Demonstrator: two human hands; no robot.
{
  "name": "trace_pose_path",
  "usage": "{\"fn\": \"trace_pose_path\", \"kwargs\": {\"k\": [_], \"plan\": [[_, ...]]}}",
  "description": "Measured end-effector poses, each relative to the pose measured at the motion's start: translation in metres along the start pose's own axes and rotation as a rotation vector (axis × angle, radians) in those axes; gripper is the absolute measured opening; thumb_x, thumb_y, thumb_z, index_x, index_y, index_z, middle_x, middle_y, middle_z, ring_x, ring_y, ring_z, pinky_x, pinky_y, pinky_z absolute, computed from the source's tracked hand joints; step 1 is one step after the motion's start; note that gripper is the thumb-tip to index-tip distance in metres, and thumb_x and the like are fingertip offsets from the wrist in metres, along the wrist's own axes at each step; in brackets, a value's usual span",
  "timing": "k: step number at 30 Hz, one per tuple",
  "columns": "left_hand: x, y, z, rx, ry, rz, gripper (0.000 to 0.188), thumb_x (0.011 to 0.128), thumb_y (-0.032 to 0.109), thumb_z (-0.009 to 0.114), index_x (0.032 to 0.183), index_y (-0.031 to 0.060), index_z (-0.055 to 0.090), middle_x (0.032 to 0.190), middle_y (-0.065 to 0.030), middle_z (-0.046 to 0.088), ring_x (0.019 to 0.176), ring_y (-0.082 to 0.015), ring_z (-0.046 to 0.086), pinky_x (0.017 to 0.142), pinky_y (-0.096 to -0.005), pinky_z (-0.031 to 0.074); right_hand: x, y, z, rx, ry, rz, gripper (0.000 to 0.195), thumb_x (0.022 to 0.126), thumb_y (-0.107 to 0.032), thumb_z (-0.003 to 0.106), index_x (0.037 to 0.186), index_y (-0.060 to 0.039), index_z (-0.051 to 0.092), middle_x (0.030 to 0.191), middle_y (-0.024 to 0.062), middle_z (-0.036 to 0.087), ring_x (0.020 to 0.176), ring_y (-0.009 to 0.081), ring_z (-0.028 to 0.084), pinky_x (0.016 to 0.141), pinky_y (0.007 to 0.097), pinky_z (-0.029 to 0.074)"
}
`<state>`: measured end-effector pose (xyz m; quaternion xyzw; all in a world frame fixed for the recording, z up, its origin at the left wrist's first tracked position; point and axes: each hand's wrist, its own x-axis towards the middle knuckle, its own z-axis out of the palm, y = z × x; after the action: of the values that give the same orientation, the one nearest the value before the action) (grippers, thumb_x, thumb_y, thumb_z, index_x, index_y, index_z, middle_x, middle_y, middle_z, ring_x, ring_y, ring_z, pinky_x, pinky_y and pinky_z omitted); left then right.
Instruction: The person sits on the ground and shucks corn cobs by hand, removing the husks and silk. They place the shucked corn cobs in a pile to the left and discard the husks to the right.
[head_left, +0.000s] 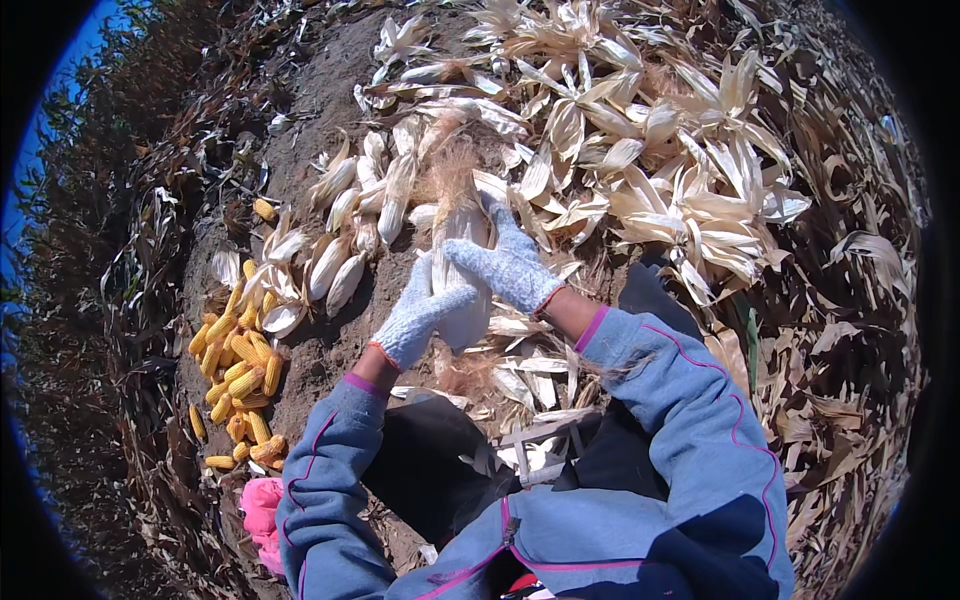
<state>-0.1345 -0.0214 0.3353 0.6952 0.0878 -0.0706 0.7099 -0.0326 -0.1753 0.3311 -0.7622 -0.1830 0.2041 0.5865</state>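
An ear of corn in its dry pale husk (459, 232) is held in front of me, its brown silk (454, 169) pointing away. My left hand (420, 311), in a white knit glove, grips the lower left side with the thumb laid across the husk. From the right, my gloved right hand (506, 259) holds the same ear, its thumb over the husk and its fingers along the far side. The kernels are hidden inside the husk. Just beyond and to the left lie several unhusked ears (337, 266) on the soil.
Bare yellow corn cobs (240, 371) are heaped at the left. Empty husks (675, 187) pile up at the far right. A pink cloth-like item (262, 517) sits by my left sleeve. Between my legs shows a low frame (540, 442). Dry stalks (832, 360) line the right side.
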Motion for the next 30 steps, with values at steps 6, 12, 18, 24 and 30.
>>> {"fn": "trace_pose_path", "kwargs": {"k": [6,12,18,24,30], "plan": [[0.008,0.005,0.031,-0.102,0.103,0.055,0.074,0.081,0.021,0.075,0.140,0.0031,0.035,0.133,-0.0093,0.048,0.121,-0.0193,0.048,0.103,-0.0326,0.039,-0.005,-0.012,-0.021,-0.008,-0.039,-0.103,0.077,0.089,-0.051,0.060,0.143,-0.0001,0.039,0.135,0.0235,0.052,0.124,0.0327,0.053,0.104,0.0372,0.040],[0.012,-0.012,0.033,0.157,0.191,0.092,0.082,0.071,0.027,0.081,0.137,0.0012,0.039,0.131,-0.0140,0.050,0.121,-0.0227,0.049,0.103,-0.0360,0.039,0.000,-0.023,-0.046,-0.319,-0.083,-0.183,0.053,0.088,-0.051,0.056,0.091,0.0009,0.066,0.083,0.0233,0.064,0.083,0.0395,0.063,0.074,0.0471,0.047],[0.016,-0.017,0.037,0.395,0.266,0.093,0.088,0.067,0.033,0.082,0.136,0.0023,0.037,0.125,-0.0161,0.055,0.114,-0.0260,0.055,0.099,-0.0366,0.044,0.010,-0.009,-0.048,-0.625,-0.120,-0.402,0.048,0.088,-0.044,0.055,0.085,0.0032,0.063,0.082,0.0262,0.062,0.082,0.0419,0.061,0.073,0.0475,0.048],[0.015,-0.010,0.042,0.543,0.353,0.036,0.088,0.064,0.037,0.081,0.134,0.0031,0.040,0.124,-0.0162,0.056,0.113,-0.0288,0.057,0.096,-0.0367,0.045,0.011,-0.004,-0.037,-0.437,0.039,-0.236,0.036,0.083,-0.035,0.060,0.088,0.0005,0.065,0.085,0.0247,0.064,0.084,0.0411,0.062,0.076,0.0480,0.048],[0.016,-0.022,0.030,0.404,0.308,0.233,0.086,0.066,0.038,0.081,0.135,0.0035,0.041,0.131,-0.0160,0.049,0.121,-0.0286,0.051,0.101,-0.0368,0.041,0.027,0.010,-0.032,-0.440,0.037,-0.290,0.031,0.086,-0.029,0.054,0.092,-0.0002,0.065,0.084,0.0242,0.063,0.083,0.0400,0.061,0.074,0.0469,0.047]]}}
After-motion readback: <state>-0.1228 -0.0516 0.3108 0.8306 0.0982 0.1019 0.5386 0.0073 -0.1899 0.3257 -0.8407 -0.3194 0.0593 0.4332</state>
